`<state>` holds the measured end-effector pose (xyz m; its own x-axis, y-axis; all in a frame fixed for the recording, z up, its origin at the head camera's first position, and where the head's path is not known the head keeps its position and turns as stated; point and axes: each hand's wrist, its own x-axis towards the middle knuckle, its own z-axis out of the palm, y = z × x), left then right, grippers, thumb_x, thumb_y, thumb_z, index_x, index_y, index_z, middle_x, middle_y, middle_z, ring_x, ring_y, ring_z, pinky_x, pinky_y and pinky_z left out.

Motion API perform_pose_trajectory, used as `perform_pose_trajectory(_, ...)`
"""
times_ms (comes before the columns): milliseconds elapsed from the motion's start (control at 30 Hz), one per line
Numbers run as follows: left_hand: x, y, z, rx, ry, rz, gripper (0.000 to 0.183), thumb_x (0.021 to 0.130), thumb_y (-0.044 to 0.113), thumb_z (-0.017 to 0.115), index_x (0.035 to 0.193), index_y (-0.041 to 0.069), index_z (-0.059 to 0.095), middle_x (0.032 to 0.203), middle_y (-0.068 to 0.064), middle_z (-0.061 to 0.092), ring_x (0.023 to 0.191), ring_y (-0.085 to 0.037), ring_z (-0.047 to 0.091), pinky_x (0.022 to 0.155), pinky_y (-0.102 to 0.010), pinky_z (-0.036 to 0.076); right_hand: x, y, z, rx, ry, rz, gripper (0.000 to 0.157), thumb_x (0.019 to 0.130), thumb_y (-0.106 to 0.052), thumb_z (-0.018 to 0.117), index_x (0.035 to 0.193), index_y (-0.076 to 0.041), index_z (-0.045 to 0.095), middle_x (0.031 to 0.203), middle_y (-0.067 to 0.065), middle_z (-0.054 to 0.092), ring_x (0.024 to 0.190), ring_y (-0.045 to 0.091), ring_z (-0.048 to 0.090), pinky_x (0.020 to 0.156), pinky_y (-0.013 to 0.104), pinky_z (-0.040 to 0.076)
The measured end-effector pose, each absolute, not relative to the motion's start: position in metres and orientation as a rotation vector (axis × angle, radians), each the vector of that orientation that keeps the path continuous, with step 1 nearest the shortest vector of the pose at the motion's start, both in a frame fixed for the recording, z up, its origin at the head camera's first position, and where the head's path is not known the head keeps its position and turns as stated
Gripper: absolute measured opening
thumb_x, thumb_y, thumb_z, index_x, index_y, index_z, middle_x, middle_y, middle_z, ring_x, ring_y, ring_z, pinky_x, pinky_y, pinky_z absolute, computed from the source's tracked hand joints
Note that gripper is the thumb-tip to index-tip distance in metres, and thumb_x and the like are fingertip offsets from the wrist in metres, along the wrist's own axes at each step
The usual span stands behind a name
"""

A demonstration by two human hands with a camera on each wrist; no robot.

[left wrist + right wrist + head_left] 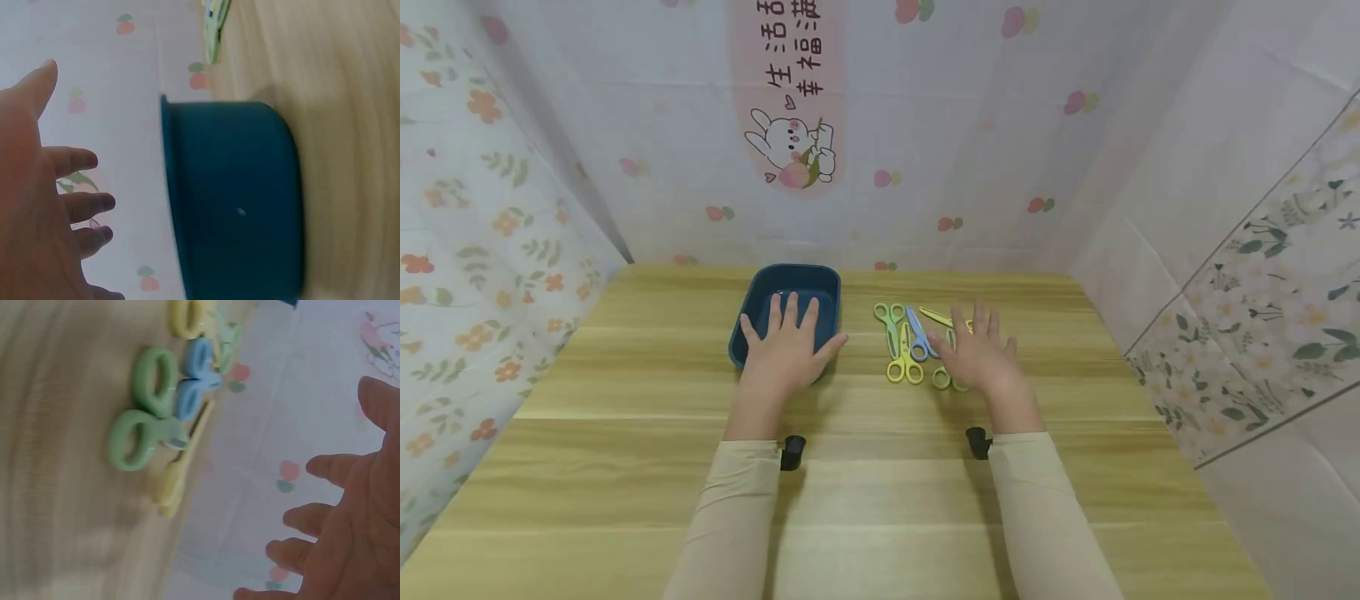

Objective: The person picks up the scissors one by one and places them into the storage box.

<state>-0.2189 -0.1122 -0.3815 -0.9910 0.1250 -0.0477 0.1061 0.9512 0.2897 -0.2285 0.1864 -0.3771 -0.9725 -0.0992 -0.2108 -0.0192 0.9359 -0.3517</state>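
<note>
Nearest of all are my own pale sleeves (726, 508), each with a small black fitting (792, 452) beside the wrist. The writing I can read is on the cloth ahead (1000, 150): two lines of dark characters on a pink panel, "生活" and "幸福满", running off the top edge. Below them is a cartoon rabbit (786, 143) with a peach. Peach-like prints dot the rest of the cloth.

The counter (880, 517) is yellowish wood grain. An orange-flowered cloth (497, 250) hangs to my left; a leafy, pale-flowered panel (1300, 300) slants along my right.

On the counter sits a dark blue tray (827, 292), its bottom showing between the fingers of my left hand (782, 354), which hovers over it, fingers spread apart. Right of the tray lie five scissors (906, 350), close together: two green, two yellow, one blue. My right hand (983, 357) hovers over the right-hand ones, fingers apart too, touching none, and hides parts of them from above.
</note>
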Motion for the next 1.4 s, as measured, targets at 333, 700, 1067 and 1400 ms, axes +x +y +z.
perform_pose_trajectory(333, -0.219, -0.144, -0.398, 0.081, 3.023, 0.503, 0.099, 0.103, 0.075, 0.044, 0.173, 0.012, 0.013, 0.179, -0.026, 0.003, 0.164, -0.053, -0.004, 0.119, -0.088, 0.000, -0.234, 0.190, -0.395, -0.001, 2.737, -0.404, 0.095, 0.109, -0.062, 0.044, 0.165, 0.011, 0.019, 0.169, 0.045, 0.005, 0.154, 0.069, 0.013, 0.123, 0.078, 0.025)
perform_pose_trajectory(700, -0.214, -0.187, -0.412, -0.037, 2.954, 0.742, 0.119, 0.097, 0.072, 0.061, 0.170, 0.000, -0.001, 0.174, -0.037, -0.001, 0.162, -0.059, 0.001, 0.118, -0.088, 0.011, -0.237, 0.192, -0.409, -0.112, 2.712, -0.280, 0.054, 0.104, -0.058, 0.060, 0.078, -0.010, 0.059, 0.091, 0.013, 0.062, 0.078, 0.023, 0.056, 0.078, 0.042, 0.052)
perform_pose_trajectory(1067, -0.222, -0.204, -0.418, 0.053, 2.780, 0.940, 0.138, 0.088, 0.078, 0.068, 0.169, 0.001, -0.013, 0.176, -0.034, 0.001, 0.160, -0.059, 0.015, 0.126, -0.072, 0.026, -0.245, 0.188, -0.415, -0.180, 2.725, -0.124, 0.057, 0.105, -0.057, 0.058, 0.067, -0.014, 0.054, 0.084, 0.007, 0.060, 0.079, 0.022, 0.059, 0.083, 0.043, 0.056)
perform_pose_trajectory(1400, -0.225, -0.214, -0.428, 0.077, 2.736, 0.944, 0.140, 0.088, 0.083, 0.064, 0.167, 0.001, -0.018, 0.176, -0.033, 0.003, 0.158, -0.058, 0.025, 0.125, -0.070, 0.032, -0.241, 0.188, -0.419, -0.259, 2.780, -0.075, 0.058, 0.107, -0.051, 0.060, 0.063, -0.014, 0.049, 0.087, 0.012, 0.069, 0.080, 0.025, 0.063, 0.084, 0.047, 0.058)
